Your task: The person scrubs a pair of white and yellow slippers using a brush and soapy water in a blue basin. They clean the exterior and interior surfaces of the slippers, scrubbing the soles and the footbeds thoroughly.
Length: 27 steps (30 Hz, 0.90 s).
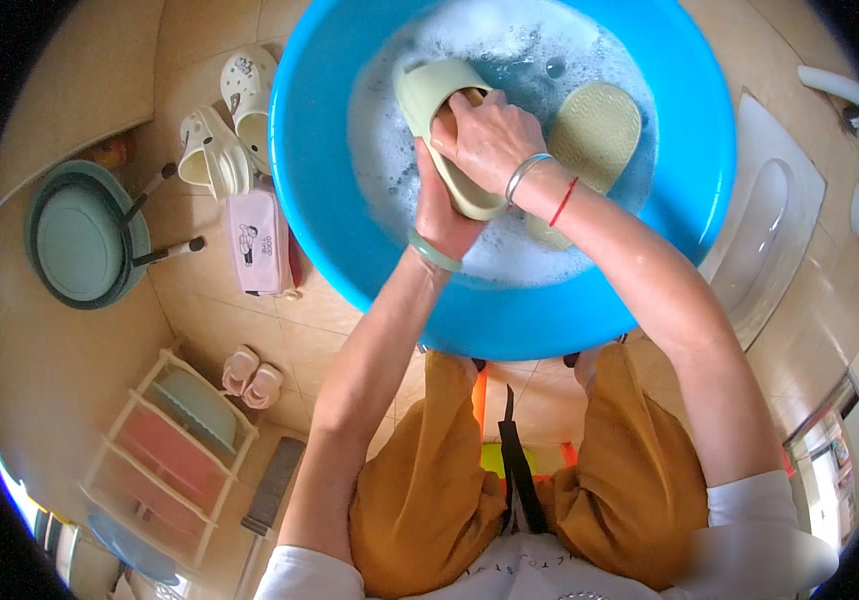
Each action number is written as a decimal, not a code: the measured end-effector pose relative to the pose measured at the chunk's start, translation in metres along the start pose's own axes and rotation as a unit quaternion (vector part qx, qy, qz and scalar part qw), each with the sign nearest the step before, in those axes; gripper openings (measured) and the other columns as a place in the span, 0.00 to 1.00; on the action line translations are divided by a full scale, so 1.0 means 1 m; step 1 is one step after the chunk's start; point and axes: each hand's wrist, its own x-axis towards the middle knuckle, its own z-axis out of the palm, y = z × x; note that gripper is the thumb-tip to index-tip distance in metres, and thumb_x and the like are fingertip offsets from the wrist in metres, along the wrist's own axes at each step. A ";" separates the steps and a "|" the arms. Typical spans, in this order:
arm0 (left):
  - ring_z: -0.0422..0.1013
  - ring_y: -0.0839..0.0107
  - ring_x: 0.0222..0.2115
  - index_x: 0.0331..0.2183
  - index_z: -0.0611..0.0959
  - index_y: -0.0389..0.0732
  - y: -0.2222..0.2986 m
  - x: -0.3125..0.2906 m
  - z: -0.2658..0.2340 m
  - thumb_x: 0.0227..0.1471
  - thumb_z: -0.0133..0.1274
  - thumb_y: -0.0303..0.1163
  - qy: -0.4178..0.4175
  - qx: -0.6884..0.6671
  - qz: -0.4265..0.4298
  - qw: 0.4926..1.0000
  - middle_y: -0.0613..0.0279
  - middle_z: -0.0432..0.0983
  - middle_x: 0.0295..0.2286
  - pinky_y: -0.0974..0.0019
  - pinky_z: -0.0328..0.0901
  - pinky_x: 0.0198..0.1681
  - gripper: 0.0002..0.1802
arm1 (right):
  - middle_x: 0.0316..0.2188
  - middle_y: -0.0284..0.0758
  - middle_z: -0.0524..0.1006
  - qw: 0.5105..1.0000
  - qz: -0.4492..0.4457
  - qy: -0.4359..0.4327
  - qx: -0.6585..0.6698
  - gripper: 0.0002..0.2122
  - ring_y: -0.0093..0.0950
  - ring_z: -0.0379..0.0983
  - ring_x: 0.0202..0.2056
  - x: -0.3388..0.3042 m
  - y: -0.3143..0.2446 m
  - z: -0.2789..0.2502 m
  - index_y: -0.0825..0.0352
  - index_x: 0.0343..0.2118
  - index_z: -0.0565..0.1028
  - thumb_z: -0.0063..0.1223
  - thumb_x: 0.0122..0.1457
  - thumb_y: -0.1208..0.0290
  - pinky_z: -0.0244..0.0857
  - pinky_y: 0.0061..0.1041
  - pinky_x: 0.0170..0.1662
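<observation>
Slipper in hand: pale green slide slipper [440, 110], held over the soapy water inside the blue basin [320, 190], toe end tilted up toward the far rim.
Right hand: right hand [490, 135] lies over the slipper's strap area, fingers [455, 125] curled tight onto it; a silver bangle and a red thread sit at the wrist.
Left hand: left hand [440, 215] comes up from below, closed on the slipper's near edge; its fingertips are hidden behind the right hand and the slipper, so the exact hold cannot be told. A pale green bangle rings the wrist.
Second slipper: matching slipper [595, 135] lies sole up in the suds just beside the right wrist, partly covered by the forearm.
Water: white foam [390, 150] covers most of the surface around both slippers.
Basin position: on the tiled floor [330, 340], directly in front of the person's knees in mustard-yellow trousers [430, 490].
Left of basin: pair of white clogs [225, 125] near the rim; a pink box-like thing [258, 240] just beside the basin wall.
Further left: stacked grey-green basins [80, 240] against the wall, well apart.
Lower left: small pink slippers [250, 375] on the floor; white rack [165, 460] holding coloured basins.
Right of basin: white squat toilet [770, 240] set in the floor, near the rim.
</observation>
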 end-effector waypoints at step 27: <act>0.61 0.61 0.57 0.60 0.65 0.61 0.034 -0.037 0.073 0.56 0.26 0.72 0.093 0.101 -0.078 0.987 0.65 0.63 0.58 0.41 0.62 0.53 0.39 | 0.39 0.56 0.77 0.968 0.038 -0.043 0.245 0.24 0.57 0.73 0.42 -0.026 0.014 -0.057 0.60 0.51 0.69 0.40 0.60 0.46 0.67 0.49 0.47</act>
